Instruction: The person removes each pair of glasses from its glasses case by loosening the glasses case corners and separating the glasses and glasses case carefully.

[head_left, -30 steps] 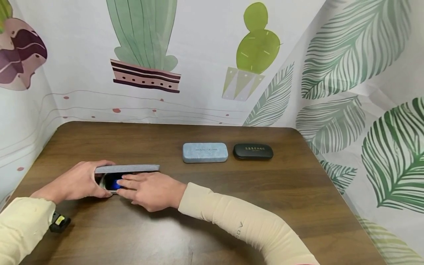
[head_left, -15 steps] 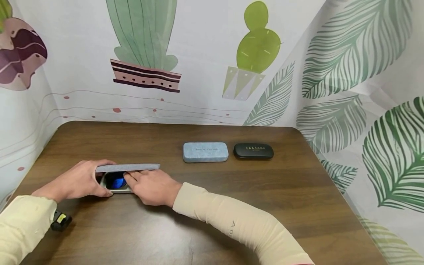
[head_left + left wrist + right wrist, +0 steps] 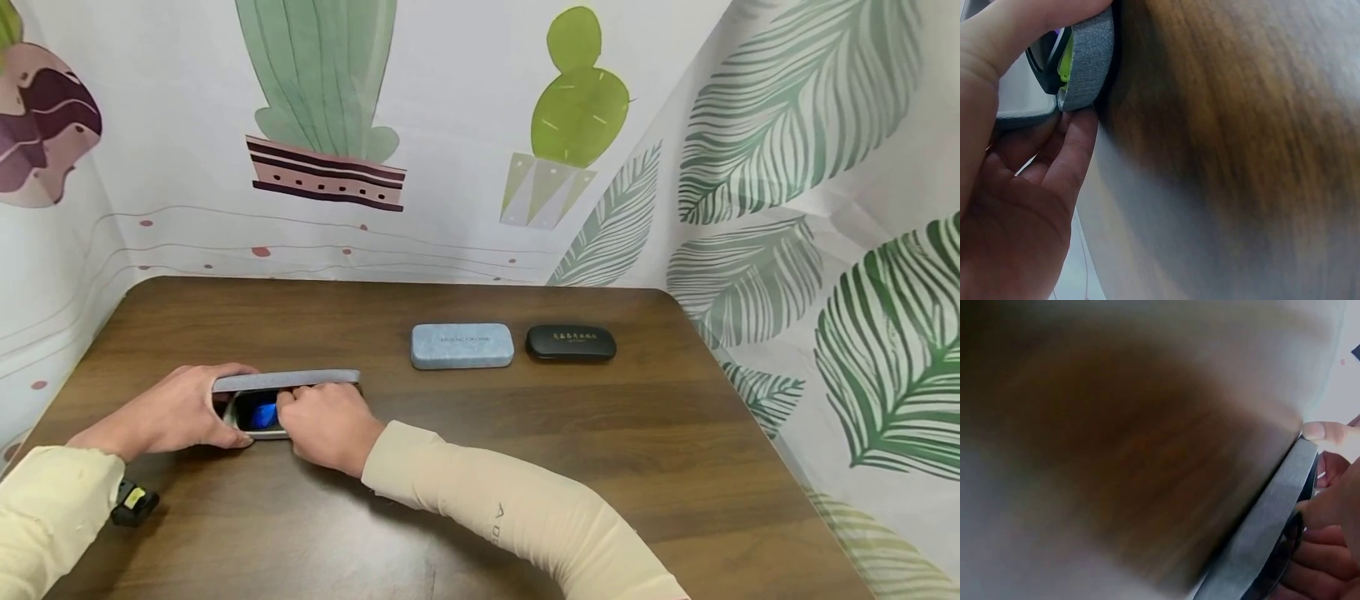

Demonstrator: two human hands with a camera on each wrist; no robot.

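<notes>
A grey fabric-covered glasses case (image 3: 285, 381) lies on the left part of the table, its lid raised at the back. Inside it sit dark sunglasses (image 3: 262, 412) with a blue-reflecting lens. My left hand (image 3: 180, 412) grips the left end of the case, thumb at the front lip and fingers behind the lid. My right hand (image 3: 330, 421) reaches into the right half with curled fingers and hides that part. The right wrist view has its thumb and fingers pinching the black frame of the sunglasses (image 3: 1288, 540). A yellow-green piece (image 3: 1067, 59) shows beside the frame in the left wrist view.
A light blue glasses case (image 3: 462, 348) and a smaller black glasses case (image 3: 572, 343) lie closed, side by side, towards the back of the brown wooden table (image 3: 465, 475). Printed cloth (image 3: 450, 100) with cacti and leaves stands behind and to the right.
The right hand's straight fingers have drawn back from over the blue lens and curled at the right half of the opening. The left hand and the case stay in place.
</notes>
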